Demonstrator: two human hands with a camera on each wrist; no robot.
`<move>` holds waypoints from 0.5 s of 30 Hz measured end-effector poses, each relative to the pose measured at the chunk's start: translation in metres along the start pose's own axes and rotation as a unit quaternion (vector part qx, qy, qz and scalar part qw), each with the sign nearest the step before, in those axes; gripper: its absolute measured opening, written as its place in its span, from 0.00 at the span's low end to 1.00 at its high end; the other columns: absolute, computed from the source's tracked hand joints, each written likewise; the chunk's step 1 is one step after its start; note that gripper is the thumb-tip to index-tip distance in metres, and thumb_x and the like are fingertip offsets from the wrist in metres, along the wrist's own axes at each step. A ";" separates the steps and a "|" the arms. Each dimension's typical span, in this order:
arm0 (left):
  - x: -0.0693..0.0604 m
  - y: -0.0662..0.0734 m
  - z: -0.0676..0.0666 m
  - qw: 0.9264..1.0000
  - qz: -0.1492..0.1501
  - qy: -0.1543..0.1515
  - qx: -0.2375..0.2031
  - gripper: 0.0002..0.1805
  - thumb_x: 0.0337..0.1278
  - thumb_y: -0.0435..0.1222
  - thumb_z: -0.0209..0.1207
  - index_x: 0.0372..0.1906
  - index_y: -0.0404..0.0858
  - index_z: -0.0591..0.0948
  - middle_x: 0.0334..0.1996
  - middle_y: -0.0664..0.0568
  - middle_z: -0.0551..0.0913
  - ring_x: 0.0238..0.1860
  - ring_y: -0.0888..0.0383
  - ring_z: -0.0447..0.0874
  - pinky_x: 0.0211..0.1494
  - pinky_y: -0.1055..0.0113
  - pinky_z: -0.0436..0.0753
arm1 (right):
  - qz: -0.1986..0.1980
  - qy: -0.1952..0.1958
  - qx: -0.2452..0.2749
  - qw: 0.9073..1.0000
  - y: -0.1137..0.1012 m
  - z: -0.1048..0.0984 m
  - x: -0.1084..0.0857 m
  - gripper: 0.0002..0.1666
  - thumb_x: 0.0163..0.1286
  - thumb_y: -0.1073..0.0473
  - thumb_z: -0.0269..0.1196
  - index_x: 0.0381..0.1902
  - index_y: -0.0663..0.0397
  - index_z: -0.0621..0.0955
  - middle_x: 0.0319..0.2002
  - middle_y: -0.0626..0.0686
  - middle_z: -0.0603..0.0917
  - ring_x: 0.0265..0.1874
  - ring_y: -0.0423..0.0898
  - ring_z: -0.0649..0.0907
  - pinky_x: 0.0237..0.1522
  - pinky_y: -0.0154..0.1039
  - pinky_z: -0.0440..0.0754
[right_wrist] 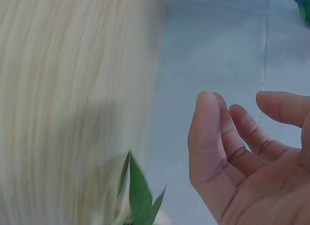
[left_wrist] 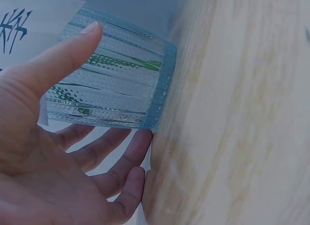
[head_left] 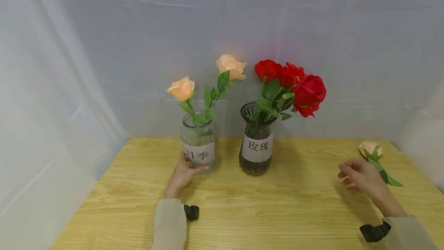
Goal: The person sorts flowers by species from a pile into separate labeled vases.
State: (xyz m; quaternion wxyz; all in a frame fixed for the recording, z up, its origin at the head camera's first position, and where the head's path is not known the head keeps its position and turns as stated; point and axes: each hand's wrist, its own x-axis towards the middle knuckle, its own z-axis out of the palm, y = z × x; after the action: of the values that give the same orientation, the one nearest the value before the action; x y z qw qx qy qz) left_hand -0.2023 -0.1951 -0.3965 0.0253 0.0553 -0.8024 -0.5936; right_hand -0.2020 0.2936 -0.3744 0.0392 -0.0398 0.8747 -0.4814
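My left hand (head_left: 182, 173) holds the low part of a clear glass vase (head_left: 199, 131), thumb across its front and fingers at its side. Two peach roses (head_left: 182, 88) stand in that vase, above its white paper label (head_left: 201, 154). In the left wrist view, the ribbed glass (left_wrist: 121, 75) shows green stems through it. My right hand (head_left: 360, 176) is in the air over the table's right side, fingers loosely bent, holding nothing. Nearest to it lies a single peach rose (head_left: 370, 149), whose green leaves (right_wrist: 139, 196) show low in the right wrist view.
Right of the clear vase stands a dark glass vase (head_left: 256, 167) with a paper label, holding several red roses (head_left: 309, 93). Both vases are near the back edge of the wooden table (head_left: 256, 211). Pale sheeting (head_left: 156, 41) hangs behind and at the sides.
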 end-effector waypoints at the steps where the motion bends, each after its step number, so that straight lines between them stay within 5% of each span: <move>1: 0.000 0.000 0.000 1.000 -0.001 -0.001 -0.001 0.51 0.54 0.31 0.71 0.75 0.26 0.51 0.68 0.25 0.60 0.66 0.28 0.66 0.66 0.40 0.72 | 0.001 0.005 0.001 1.000 0.003 -0.003 -0.001 0.22 0.83 0.55 0.51 0.51 0.76 0.76 0.35 0.54 0.84 0.29 0.46 0.85 0.31 0.44 0.88; 15: 0.002 0.002 -0.002 1.000 -0.005 -0.008 0.000 0.53 0.56 0.31 0.71 0.77 0.27 0.47 0.70 0.24 0.58 0.67 0.28 0.64 0.67 0.39 0.71 | 0.079 -0.005 -0.008 0.997 0.030 -0.049 -0.004 0.32 0.84 0.49 0.45 0.54 0.80 0.72 0.39 0.55 0.84 0.32 0.46 0.85 0.36 0.44 0.88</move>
State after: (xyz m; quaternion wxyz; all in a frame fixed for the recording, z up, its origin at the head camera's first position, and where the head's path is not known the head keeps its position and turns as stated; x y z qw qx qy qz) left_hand -0.2038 -0.1965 -0.3939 0.0160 0.0544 -0.8024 -0.5940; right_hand -0.2044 0.3510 -0.3738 0.0816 0.0265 0.8789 -0.4692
